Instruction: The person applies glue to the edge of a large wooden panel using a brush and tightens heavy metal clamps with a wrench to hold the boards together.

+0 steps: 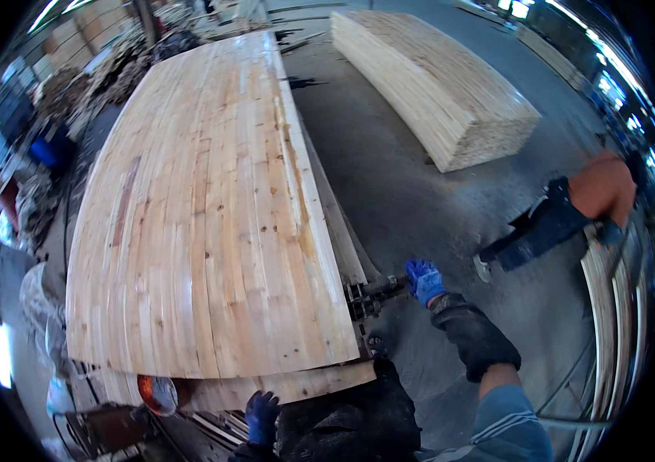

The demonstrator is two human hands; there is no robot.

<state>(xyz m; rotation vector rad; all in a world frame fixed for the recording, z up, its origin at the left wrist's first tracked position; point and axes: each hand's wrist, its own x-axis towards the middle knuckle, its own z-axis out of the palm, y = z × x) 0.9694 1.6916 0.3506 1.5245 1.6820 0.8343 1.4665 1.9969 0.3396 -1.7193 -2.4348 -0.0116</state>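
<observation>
- My right grip [424,280] is closed round the dark metal handle [380,289] at the glued wood panel [204,215] edge.
- My left grip [263,416] rests below the panel's near end; I cannot tell its closure.
- If the handle slips, the panel could shift.

Co-worker [574,204] partly behind curved boards [612,300]

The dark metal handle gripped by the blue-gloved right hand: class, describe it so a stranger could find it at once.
Start at the big glued wooden panel filling the middle. Follow its right edge down to the near corner, where a dark metal handle sticks out sideways over the grey floor. Unlike the pale boards around it, it is black metal, held by the right hand.
</observation>
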